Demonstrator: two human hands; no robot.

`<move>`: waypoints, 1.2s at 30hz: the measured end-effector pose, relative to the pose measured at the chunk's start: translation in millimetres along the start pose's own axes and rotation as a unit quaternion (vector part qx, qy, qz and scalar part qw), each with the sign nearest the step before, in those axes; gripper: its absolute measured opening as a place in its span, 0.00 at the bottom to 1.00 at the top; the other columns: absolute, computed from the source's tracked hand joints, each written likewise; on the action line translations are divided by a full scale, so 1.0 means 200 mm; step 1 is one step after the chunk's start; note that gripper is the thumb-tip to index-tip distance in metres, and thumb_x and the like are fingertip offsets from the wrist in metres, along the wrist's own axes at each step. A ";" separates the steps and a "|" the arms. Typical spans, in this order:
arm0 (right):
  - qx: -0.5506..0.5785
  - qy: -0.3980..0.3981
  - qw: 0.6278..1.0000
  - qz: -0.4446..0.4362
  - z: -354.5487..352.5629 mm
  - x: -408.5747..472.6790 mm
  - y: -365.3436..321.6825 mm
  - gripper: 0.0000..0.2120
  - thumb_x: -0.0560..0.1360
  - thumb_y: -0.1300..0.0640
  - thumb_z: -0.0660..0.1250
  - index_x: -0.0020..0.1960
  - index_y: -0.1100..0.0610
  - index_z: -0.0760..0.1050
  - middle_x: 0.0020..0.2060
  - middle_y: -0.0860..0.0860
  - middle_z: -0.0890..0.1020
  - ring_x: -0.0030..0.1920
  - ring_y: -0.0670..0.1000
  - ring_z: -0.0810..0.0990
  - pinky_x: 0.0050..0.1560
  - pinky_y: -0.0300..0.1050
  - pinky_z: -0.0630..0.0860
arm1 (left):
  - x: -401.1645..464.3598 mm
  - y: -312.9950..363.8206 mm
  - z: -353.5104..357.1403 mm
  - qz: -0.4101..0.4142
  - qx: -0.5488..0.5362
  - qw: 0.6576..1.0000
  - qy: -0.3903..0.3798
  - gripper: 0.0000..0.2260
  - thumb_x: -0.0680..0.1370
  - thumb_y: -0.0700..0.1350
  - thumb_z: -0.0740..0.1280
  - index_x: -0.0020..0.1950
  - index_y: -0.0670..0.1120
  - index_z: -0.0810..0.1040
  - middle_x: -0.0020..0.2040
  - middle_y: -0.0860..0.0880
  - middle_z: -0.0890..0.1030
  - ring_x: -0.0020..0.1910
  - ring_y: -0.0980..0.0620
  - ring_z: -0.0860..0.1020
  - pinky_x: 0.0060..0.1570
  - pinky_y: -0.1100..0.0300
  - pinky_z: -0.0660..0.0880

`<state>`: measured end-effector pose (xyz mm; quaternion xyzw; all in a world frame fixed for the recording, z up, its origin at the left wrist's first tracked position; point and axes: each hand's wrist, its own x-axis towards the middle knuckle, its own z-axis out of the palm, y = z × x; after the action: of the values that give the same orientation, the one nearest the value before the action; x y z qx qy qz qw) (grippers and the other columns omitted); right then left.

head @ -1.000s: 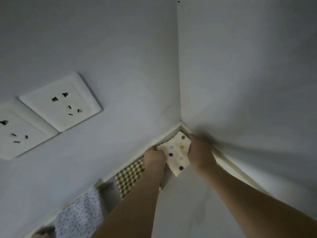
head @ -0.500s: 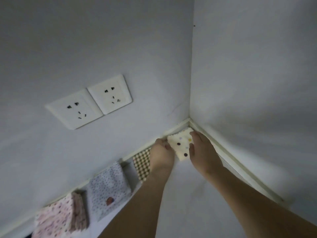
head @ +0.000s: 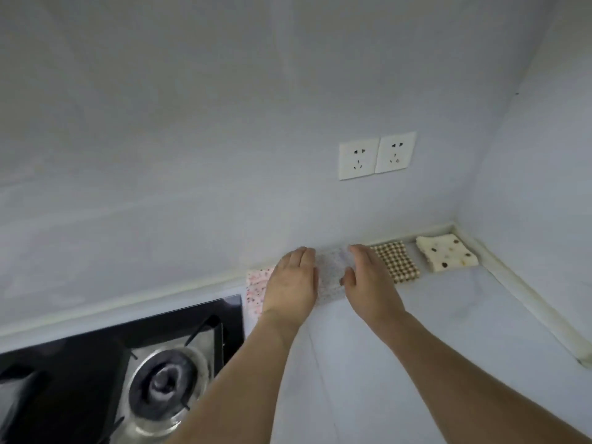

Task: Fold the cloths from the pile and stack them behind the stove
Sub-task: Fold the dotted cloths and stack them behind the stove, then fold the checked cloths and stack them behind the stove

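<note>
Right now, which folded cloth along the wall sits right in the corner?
The cream dotted cloth, thickest of the row, tucked into the corner; the brown checked cloth lies just left of it.

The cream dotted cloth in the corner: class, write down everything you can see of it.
The cream dotted cloth is a small, thick, soft-looking fabric square, pale cream with scattered dark and yellowish dots and a wavy edge. It lies folded flat on the counter, tucked into the corner where the two walls meet, its back and right edges close to the pale trim. Its front edge shows some thickness, as of layers. It sits apart from the brown checked cloth to its left. Neither hand touches it.
</note>
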<state>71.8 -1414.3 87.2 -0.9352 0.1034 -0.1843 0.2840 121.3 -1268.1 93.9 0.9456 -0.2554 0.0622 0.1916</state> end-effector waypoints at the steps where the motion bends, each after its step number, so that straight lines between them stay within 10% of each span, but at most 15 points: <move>1: 0.003 -0.007 1.000 -0.007 0.04 -0.04 -0.12 0.19 0.76 0.66 0.63 0.66 0.66 0.70 0.63 0.60 0.75 0.64 0.59 0.73 0.65 0.50 0.69 | -0.07 -0.11 -0.08 -0.006 0.006 1.000 0.008 0.18 0.83 0.44 0.55 0.73 0.42 0.66 0.71 0.46 0.70 0.70 0.47 0.66 0.69 0.58 0.61; 36: 0.066 -0.285 0.938 -0.183 1.42 -1.11 -3.00 0.21 0.81 0.56 0.58 0.74 0.55 0.62 0.72 0.49 0.66 0.70 0.48 0.67 0.69 0.43 0.64 | -2.20 -2.71 -1.59 -0.279 0.049 0.957 0.067 0.17 0.83 0.48 0.56 0.71 0.46 0.68 0.70 0.50 0.71 0.67 0.49 0.70 0.63 0.57 0.68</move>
<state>36.8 -717.8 145.2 -0.9303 -0.1673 0.0350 0.3245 9.8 -510.0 112.1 0.9812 0.0351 0.0816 0.1715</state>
